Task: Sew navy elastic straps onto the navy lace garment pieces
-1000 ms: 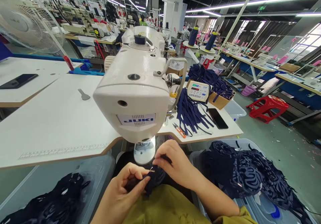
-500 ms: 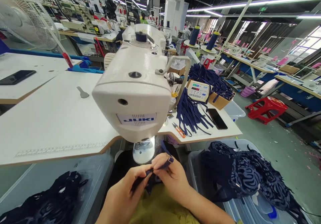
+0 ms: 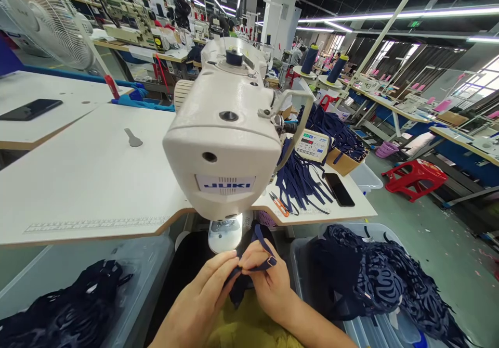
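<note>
Both my hands meet just in front of the white sewing machine [image 3: 222,150], below its head. My left hand [image 3: 210,283] pinches a dark navy fabric piece [image 3: 238,296] that hangs down between the hands. My right hand [image 3: 267,280] is closed on a navy strap [image 3: 262,240], which loops over the fingers and carries a small gold-coloured metal fitting [image 3: 272,260]. The fingertips of the two hands nearly touch where strap and fabric come together. Just beyond them is the lit, rounded end of the machine bed [image 3: 225,236]. The join itself is hidden by my fingers.
Orange thread snips [image 3: 279,205], a bundle of navy straps [image 3: 300,179] and a phone [image 3: 340,189] lie on the table's right side. Clear bins with navy garments [image 3: 74,301] [image 3: 384,270] stand left and right. A red stool [image 3: 415,179] is on the floor.
The strap now loops up over my right hand, with the metal fitting a little lower and further right. My left fingers lie flatter over the fabric. The view has shifted slightly left.
</note>
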Demonstrator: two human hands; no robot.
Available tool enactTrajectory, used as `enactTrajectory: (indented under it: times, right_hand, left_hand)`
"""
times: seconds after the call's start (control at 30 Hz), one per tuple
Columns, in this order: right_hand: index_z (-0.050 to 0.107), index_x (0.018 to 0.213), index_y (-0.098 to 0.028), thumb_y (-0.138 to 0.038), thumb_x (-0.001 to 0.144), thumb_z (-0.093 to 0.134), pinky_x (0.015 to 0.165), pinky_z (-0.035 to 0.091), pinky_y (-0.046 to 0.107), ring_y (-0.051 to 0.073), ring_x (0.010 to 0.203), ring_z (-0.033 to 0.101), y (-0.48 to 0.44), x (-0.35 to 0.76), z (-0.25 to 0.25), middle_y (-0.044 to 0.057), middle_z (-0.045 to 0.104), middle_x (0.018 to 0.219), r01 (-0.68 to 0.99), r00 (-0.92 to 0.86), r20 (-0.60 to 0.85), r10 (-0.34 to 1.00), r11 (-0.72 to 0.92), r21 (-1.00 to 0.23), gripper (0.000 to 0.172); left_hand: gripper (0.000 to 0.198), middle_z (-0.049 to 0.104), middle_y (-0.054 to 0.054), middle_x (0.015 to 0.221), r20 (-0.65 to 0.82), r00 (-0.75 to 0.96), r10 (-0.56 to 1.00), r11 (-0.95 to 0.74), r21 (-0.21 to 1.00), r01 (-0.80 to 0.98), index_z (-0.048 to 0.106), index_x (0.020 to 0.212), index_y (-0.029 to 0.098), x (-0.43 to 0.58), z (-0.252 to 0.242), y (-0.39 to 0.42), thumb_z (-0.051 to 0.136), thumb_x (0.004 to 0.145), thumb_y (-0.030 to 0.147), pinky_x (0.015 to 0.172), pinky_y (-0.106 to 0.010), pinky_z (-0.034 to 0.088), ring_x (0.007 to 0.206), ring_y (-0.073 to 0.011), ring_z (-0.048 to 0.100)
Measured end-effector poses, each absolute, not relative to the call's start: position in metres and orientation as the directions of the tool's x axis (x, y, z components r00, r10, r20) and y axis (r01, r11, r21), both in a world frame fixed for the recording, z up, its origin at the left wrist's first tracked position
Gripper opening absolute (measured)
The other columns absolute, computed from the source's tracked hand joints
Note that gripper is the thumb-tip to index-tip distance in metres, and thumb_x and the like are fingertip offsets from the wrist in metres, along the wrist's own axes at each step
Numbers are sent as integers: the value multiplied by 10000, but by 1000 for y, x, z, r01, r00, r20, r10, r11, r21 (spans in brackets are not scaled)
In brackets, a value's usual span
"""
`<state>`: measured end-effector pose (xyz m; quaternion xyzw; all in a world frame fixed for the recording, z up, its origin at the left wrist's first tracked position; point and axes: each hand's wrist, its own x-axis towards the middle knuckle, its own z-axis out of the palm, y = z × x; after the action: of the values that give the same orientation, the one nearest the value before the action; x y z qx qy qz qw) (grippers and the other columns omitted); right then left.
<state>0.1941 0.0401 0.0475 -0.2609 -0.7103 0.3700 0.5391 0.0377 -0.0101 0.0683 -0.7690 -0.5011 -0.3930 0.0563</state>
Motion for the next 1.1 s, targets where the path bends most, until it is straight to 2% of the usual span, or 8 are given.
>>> enactTrajectory:
  times: [0.13,0.3,0.43,0.5,0.6,0.7,0.8,1.1]
  right_hand:
    - [590,932,-246,-246,933,531,727,491,269,150,802,603,40,195,50,16,645,846,6,-320,531,785,562,-827,59]
    - [584,927,-217,-243,929,538,726,456,240,140,798,581,44,199,62,10,629,861,148,-441,369,818,471,-869,53]
    - [574,937,-209,-239,946,505,737,442,251,151,825,569,55,198,73,14,630,889,289,-525,269,807,467,-836,75]
    - [570,936,-199,-237,947,498,738,441,271,168,832,569,63,193,73,28,632,889,357,-517,281,808,502,-788,83]
    - [565,902,-186,-232,942,498,723,439,297,194,818,566,71,184,66,47,630,861,436,-479,330,813,547,-715,90]
    - [553,892,-195,-208,939,483,733,435,307,200,835,550,74,176,59,44,620,867,446,-457,355,816,555,-702,85]
    - [538,916,-209,-166,910,502,745,434,295,178,834,530,76,173,57,22,584,885,375,-435,317,843,489,-788,56]
    - [481,946,-203,-187,804,595,644,404,238,105,654,414,91,172,59,-46,403,756,104,-428,7,904,57,-993,183]
  left_hand:
    - [215,691,-16,975,584,154,797,-474,446,759,581,1091,202,36,65,-13,453,932,268,854,-102,474,887,-69,672]
    - [174,690,55,867,326,79,942,-301,719,626,617,1037,272,35,65,-12,515,901,308,685,-84,491,739,-54,661]
    - [199,705,72,877,191,44,981,-178,772,610,643,1004,291,29,67,-5,507,897,390,693,-110,505,768,-74,669]
    - [212,706,70,889,257,-20,966,-176,712,679,630,1007,288,23,67,0,516,887,422,673,-130,514,777,-89,674]
    - [248,691,1,955,527,-99,844,-204,487,849,610,1049,241,14,65,4,525,886,407,711,-206,523,838,-139,666]
    - [255,673,-76,1043,748,90,658,-331,180,926,608,1116,176,11,62,4,571,870,230,881,-296,475,945,-176,632]
    - [302,686,-81,1093,750,308,585,-476,11,879,601,1161,146,15,58,1,558,862,125,998,-318,388,1026,-168,614]
    - [451,628,-17,1257,611,412,676,-483,-54,874,503,1303,190,8,48,5,562,864,278,934,-317,392,1149,-172,563]
